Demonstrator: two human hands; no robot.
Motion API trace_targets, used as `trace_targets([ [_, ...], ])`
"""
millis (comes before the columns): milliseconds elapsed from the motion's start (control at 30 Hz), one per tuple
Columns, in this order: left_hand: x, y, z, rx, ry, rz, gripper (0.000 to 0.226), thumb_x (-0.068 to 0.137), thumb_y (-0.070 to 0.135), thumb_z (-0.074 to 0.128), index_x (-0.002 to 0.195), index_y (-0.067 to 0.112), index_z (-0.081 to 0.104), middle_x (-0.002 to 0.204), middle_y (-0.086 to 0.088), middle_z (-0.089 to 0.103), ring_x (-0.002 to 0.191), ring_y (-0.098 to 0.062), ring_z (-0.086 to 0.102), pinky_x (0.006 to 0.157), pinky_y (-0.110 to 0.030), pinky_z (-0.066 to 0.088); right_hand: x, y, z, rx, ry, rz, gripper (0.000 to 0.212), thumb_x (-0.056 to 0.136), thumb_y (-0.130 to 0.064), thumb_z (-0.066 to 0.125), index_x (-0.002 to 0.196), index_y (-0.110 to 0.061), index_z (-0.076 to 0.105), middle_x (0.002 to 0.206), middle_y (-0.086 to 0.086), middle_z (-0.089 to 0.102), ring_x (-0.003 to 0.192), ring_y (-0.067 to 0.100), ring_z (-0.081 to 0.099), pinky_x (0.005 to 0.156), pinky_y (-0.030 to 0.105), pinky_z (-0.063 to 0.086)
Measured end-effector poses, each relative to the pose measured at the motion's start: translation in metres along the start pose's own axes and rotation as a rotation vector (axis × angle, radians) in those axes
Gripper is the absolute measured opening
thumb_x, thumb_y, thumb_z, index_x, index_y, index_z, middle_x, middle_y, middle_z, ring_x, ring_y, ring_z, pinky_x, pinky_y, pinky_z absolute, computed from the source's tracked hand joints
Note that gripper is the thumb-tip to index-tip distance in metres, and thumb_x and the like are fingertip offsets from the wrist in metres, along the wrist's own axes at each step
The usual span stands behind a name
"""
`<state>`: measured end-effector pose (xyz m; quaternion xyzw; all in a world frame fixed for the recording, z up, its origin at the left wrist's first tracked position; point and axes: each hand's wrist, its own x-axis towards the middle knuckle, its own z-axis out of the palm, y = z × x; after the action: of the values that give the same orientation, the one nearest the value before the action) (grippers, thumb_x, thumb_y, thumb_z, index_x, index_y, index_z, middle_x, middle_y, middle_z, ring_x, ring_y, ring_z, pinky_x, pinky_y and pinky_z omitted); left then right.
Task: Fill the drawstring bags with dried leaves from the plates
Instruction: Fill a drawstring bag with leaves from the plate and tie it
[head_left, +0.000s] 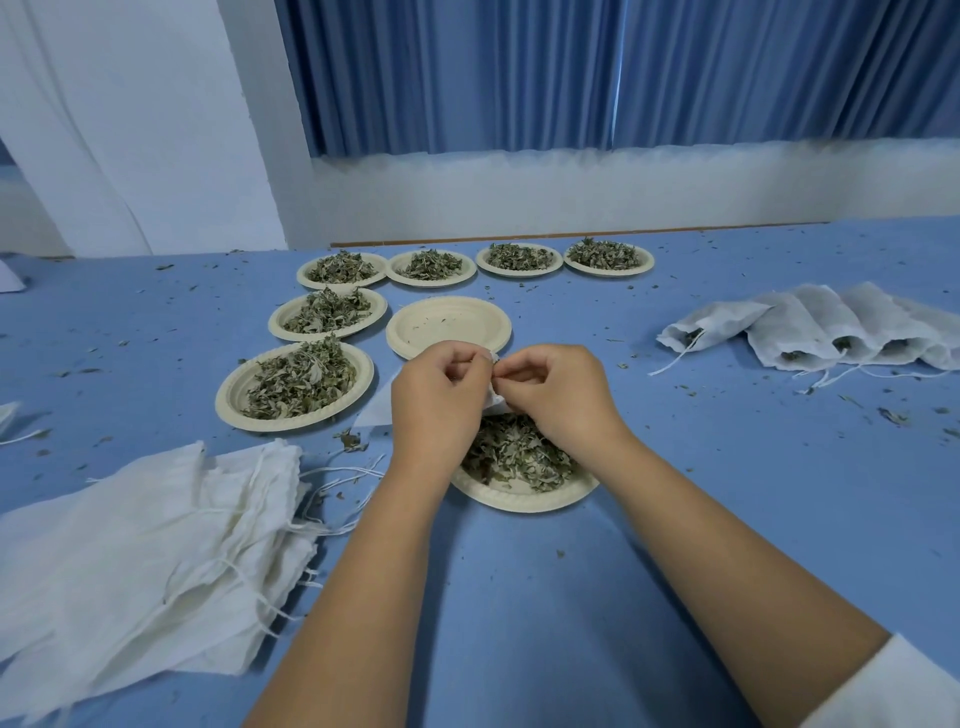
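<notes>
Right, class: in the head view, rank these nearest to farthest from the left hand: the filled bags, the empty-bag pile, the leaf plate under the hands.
1. Leaf plate, directly beneath the left hand.
2. Empty-bag pile, near left.
3. Filled bags, far right.

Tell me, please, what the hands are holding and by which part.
Both the left hand and the right hand pinch a white drawstring bag by its upper edge, over a plate of leaves.
</notes>
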<state>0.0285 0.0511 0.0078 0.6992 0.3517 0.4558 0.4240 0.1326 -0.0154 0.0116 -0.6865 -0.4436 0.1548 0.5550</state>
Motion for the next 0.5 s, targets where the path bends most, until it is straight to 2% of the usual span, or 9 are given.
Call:
trace_targets([
  [100, 0.0, -0.001, 0.001, 0.024, -0.001, 0.007, 0.019, 0.088, 0.018, 0.064, 0.075, 0.032, 0.068, 0.068, 0.01, 0.067, 0.061, 0.004, 0.056, 0.056, -0.009, 0.043, 0.0, 0.001, 0.001, -0.061, 0.011, -0.028, 0.024, 0.08, -0.003, 0.074, 0.069, -0.024, 0.069, 0.057, -0.015, 0.064, 0.052, -0.007, 0.059, 0.058, 0.008, 0.047],
  [200, 0.001, -0.002, -0.001, -0.024, 0.06, -0.034, 0.02, 0.088, 0.018, 0.063, 0.074, 0.031, 0.068, 0.062, 0.012, 0.067, 0.056, 0.003, 0.056, 0.055, -0.011, 0.042, 0.0, -0.002, -0.003, -0.003, -0.063, -0.044, 0.014, 0.086, -0.014, 0.073, 0.077, -0.024, 0.075, 0.06, -0.018, 0.068, 0.055, -0.006, 0.061, 0.059, 0.009, 0.046],
  [267, 0.004, -0.003, -0.004, -0.067, 0.09, -0.079, 0.017, 0.088, 0.018, 0.062, 0.076, 0.026, 0.07, 0.06, 0.006, 0.065, 0.056, -0.004, 0.056, 0.06, -0.019, 0.043, 0.002, -0.003, -0.005, 0.064, -0.076, -0.037, 0.013, 0.09, -0.011, 0.067, 0.09, -0.021, 0.076, 0.073, -0.015, 0.072, 0.06, -0.003, 0.065, 0.06, 0.011, 0.048],
  [367, 0.005, -0.003, -0.006, -0.125, 0.117, -0.13, 0.018, 0.089, 0.015, 0.061, 0.076, 0.023, 0.071, 0.061, 0.0, 0.062, 0.058, -0.012, 0.053, 0.061, -0.027, 0.044, 0.005, -0.003, -0.008, 0.19, -0.08, -0.004, 0.027, 0.092, 0.002, 0.056, 0.102, -0.019, 0.071, 0.095, -0.003, 0.075, 0.085, 0.003, 0.071, 0.061, 0.017, 0.054],
  [433, 0.006, -0.003, -0.006, -0.148, 0.126, -0.153, 0.019, 0.089, 0.014, 0.06, 0.076, 0.023, 0.07, 0.061, -0.001, 0.059, 0.056, -0.012, 0.05, 0.059, -0.026, 0.043, 0.005, -0.003, -0.01, 0.17, -0.041, -0.046, 0.028, 0.091, 0.003, 0.056, 0.099, -0.02, 0.07, 0.094, -0.004, 0.075, 0.088, 0.001, 0.07, 0.062, 0.016, 0.053],
  [500, 0.006, -0.002, -0.007, -0.164, 0.132, -0.16, 0.019, 0.089, 0.014, 0.061, 0.076, 0.024, 0.07, 0.06, 0.0, 0.058, 0.055, -0.011, 0.05, 0.059, -0.026, 0.043, 0.005, -0.003, -0.012, 0.051, 0.012, -0.133, 0.024, 0.088, -0.001, 0.061, 0.093, -0.022, 0.072, 0.089, -0.009, 0.075, 0.084, 0.0, 0.068, 0.07, 0.013, 0.051],
])
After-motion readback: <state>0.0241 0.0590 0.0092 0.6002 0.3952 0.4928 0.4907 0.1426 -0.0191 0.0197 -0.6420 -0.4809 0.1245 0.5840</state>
